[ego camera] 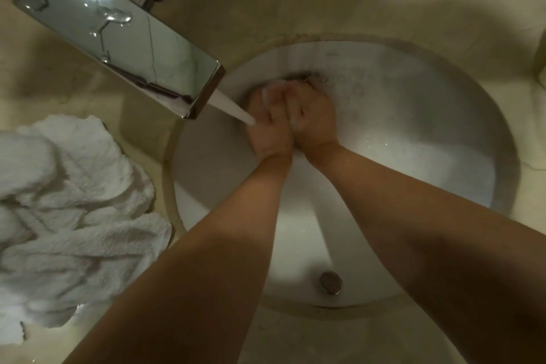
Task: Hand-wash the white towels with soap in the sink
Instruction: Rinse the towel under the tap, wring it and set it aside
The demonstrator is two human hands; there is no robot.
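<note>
Both hands are sitting low in the sink [443, 139], side by side and touching along their inner edges. Left hand [270, 127] and right hand [314, 118] are both back-up to the camera, fingers curling downward and out of sight. Something pale and foamy is showing at the left hand's fingertips, but it's blurred, so I can't tell whether the hands are gripping soap, cloth or just each other.

Water [233, 108] is running from the faucet [118, 35], a flat chrome spout, and landing on the back of the left hand near the wrist. Droplets are sitting on the spout's top face.

The towels [74, 210] are lying in a crumpled white heap on the counter [295, 0], left of the basin, with the heap's right edge just reaching the rim. None of the heap is hanging into the bowl as far as I can see.

Drain plug [331, 282] is showing at the near side of the basin, between the two forearms.
</note>
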